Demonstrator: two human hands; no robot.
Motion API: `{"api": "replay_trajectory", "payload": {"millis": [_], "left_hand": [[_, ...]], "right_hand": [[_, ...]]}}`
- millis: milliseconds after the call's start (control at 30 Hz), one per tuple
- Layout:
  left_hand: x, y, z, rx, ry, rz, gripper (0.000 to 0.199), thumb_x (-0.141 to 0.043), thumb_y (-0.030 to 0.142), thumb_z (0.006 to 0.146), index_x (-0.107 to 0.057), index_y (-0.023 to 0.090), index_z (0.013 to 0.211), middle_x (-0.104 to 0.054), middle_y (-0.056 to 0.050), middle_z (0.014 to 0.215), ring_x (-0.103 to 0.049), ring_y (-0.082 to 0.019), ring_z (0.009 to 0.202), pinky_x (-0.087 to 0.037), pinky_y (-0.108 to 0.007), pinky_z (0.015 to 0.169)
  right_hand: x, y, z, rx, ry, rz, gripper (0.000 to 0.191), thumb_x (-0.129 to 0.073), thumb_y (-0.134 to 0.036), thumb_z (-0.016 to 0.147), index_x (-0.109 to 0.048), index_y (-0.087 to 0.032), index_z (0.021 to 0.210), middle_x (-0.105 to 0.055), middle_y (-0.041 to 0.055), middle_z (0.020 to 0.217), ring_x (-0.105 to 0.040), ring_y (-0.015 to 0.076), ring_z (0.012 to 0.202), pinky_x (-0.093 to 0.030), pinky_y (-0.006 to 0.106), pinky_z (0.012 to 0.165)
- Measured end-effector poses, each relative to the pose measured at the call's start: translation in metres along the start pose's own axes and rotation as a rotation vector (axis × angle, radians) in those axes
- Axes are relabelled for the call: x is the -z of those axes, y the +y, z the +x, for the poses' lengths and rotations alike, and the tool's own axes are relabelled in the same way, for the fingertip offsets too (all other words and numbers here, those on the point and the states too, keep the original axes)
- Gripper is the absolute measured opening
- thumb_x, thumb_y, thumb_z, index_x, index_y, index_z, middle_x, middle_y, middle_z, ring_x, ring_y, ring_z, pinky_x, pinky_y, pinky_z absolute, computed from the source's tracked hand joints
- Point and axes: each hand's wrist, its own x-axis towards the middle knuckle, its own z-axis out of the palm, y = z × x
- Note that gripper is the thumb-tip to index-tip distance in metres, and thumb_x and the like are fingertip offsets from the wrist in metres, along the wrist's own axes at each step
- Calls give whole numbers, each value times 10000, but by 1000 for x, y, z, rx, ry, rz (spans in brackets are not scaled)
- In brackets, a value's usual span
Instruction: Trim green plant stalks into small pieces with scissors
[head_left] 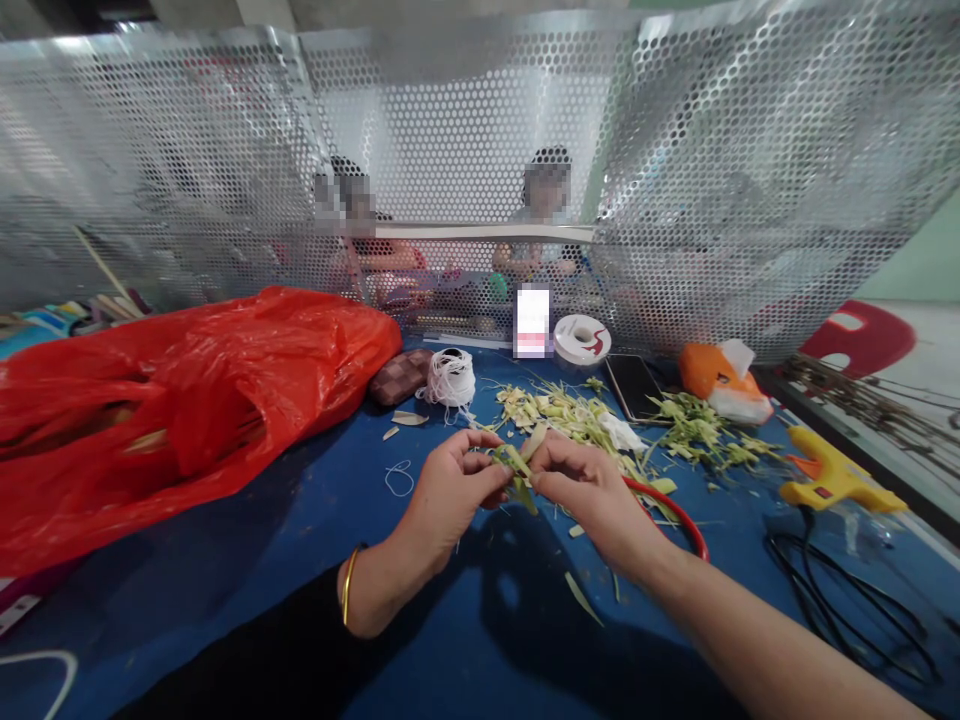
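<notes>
Between my two hands, above the blue table [300, 560], is a small piece of folded green leaf strips [514, 462]. My left hand [459, 485] pinches its left side with thumb and fingers; a gold bangle circles that wrist. My right hand [581, 490] is closed on the right side of the same piece, where a pale strip end sticks up near the fingertips. Another strip end hangs below the fingers. Beyond my hands lies a loose pile of yellow-green leaf scraps [559, 412]. Part of the held piece is hidden by my fingers.
A red plastic bag [247, 370] covers the left. White string [451, 380], a checkered pouch [401, 377], a ribbon roll [583, 340], a phone [634, 387], orange tissues [724, 380] and a yellow glue gun [840, 478] surround the scraps. Two people sit behind the perforated screen [465, 130].
</notes>
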Motion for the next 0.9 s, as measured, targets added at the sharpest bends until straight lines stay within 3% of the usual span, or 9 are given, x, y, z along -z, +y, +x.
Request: {"api": "replay_trajectory", "payload": {"millis": [333, 500, 700, 800, 900], "left_hand": [[-2, -3, 0, -28, 15, 53, 240, -704, 228, 634, -532, 163, 787, -609, 47, 561, -545, -85, 491, -433, -202, 511], [0, -10, 0, -192, 49, 278, 173, -666, 224, 671, -532, 178, 771, -617, 28, 624, -574, -117, 564, -455, -239, 555], [0, -20, -3, -372, 62, 535, 54, -591, 177, 723, -546, 196, 747, -612, 31, 663, -583, -129, 607, -446, -250, 582], [0, -16, -3, -353, 55, 490, 85, -624, 208, 724, -545, 193, 752, -616, 24, 655, -589, -135, 602, -461, -255, 577], [1, -8, 0, -267, 36, 317, 137, -654, 217, 697, -534, 186, 756, -633, 12, 660, -609, -141, 600, -497, -270, 585]], "right_hand": [[-4, 1, -1, -67, -8, 86, 120, -525, -177, 651, -477, -198, 544, -487, -7, 675, -451, 161, 694, -328, 295, 645], [-9, 4, -2, -63, 34, 108, 150, -529, -193, 673, -474, -200, 534, -497, -3, 670, -461, 163, 694, -347, 296, 648], [-12, 11, -3, 0, 137, -105, 196, -594, -265, 778, -531, -199, 605, -504, -6, 678, -476, 161, 692, -370, 293, 632], [-13, 12, -2, -27, 163, -37, 138, -666, -309, 762, -580, -201, 757, -545, -7, 723, -502, 155, 685, -403, 293, 636], [-10, 10, 0, -24, 118, 123, 206, -692, -328, 744, -578, -205, 863, -576, -6, 768, -524, 149, 690, -428, 292, 645]]}}
